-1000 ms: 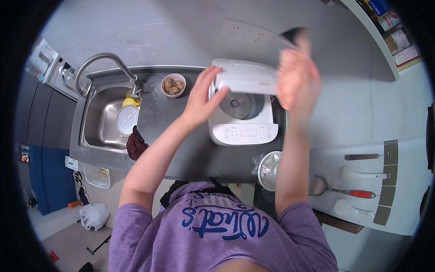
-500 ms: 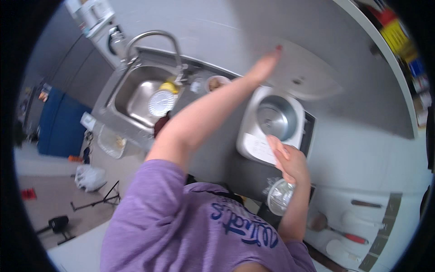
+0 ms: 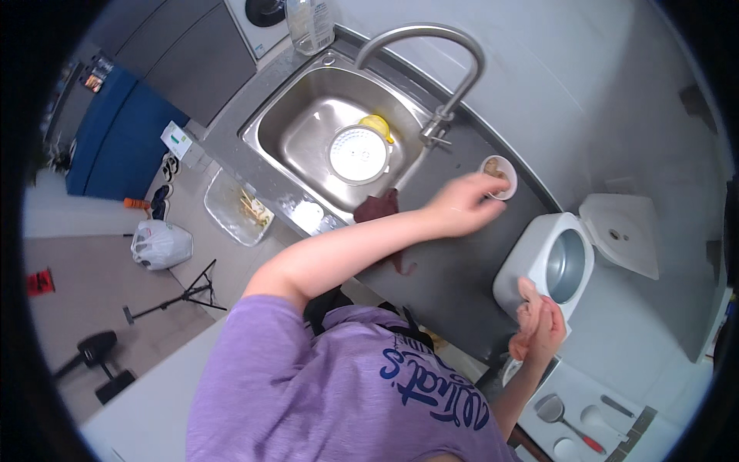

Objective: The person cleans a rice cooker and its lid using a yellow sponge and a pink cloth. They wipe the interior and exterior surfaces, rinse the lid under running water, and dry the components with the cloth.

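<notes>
At the far left, off the counter, a white plastic bag (image 3: 160, 245) lies on the floor near a black stand (image 3: 171, 299), and a clear tray (image 3: 237, 209) with scraps sits just below the counter's front edge. The steel sink (image 3: 308, 123) fills the counter's left end; in it a round white strainer lid (image 3: 359, 155) rests against a yellow sponge (image 3: 377, 123), and the curved faucet (image 3: 439, 69) arches over the basin from its right rim. A dark red cloth (image 3: 379, 206) lies on the dark counter (image 3: 454, 277) between the sink and the person's outstretched forearm, which crosses the counter's middle and blocks the straight way from front edge to back wall. The left hand (image 3: 462, 204) hovers with fingers loosely curled, gripping nothing, just beside a small bowl (image 3: 499, 171) of brownish food that stands at the counter's back edge against the wall. Right of it the white rice cooker (image 3: 548, 266) sits at the counter's right end, lid (image 3: 622, 231) tipped open toward the wall, its metal pot bare inside. The right hand (image 3: 536, 327) presses against the cooker's front wall, fingers together and bent; whether it grips anything cannot be told. Bare counter lies between bowl and cooker.
</notes>
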{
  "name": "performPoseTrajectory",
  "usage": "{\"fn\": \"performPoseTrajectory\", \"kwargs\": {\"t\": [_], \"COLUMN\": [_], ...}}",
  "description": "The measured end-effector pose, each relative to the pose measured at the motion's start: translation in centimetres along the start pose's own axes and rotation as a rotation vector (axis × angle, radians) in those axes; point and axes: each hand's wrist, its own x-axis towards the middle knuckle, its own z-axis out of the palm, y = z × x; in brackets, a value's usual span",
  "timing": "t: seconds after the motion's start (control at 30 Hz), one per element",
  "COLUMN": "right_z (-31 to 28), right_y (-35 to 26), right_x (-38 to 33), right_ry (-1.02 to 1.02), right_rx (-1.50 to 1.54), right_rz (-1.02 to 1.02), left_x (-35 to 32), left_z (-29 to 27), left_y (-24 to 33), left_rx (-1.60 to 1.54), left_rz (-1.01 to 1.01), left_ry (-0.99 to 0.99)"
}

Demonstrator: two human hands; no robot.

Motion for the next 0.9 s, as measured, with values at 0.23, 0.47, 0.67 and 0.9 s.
{"fn": "performPoseTrajectory", "kwargs": {"t": [0.23, 0.47, 0.67, 0.9], "right_z": [23.5, 30.1, 33.4, 35.2], "right_y": [-2.4, -5.0, -2.9, -1.1], "right_x": [-0.5, -0.5, 2.8, 14.1], "right_ry": [-0.311, -0.194, -0.19, 0.127], "right_rx": [-0.197, -0.143, -0.416, -0.601], "right_rz": [0.067, 0.188, 0.013, -0.308], "left_x": [-10.3, -12.6, -13.3, -11.5], "left_z": [-22.7, -27.3, -26.0, -23.2], "left_y": [-21.3, -32.4, -38.2, -36.4], "left_rx": [0.222, 0.414, 0.21, 0.513], "left_rz": [-1.235, -1.468, -1.43, -1.392], "left_ry": [0.391, 0.262, 0.117, 0.135]}}
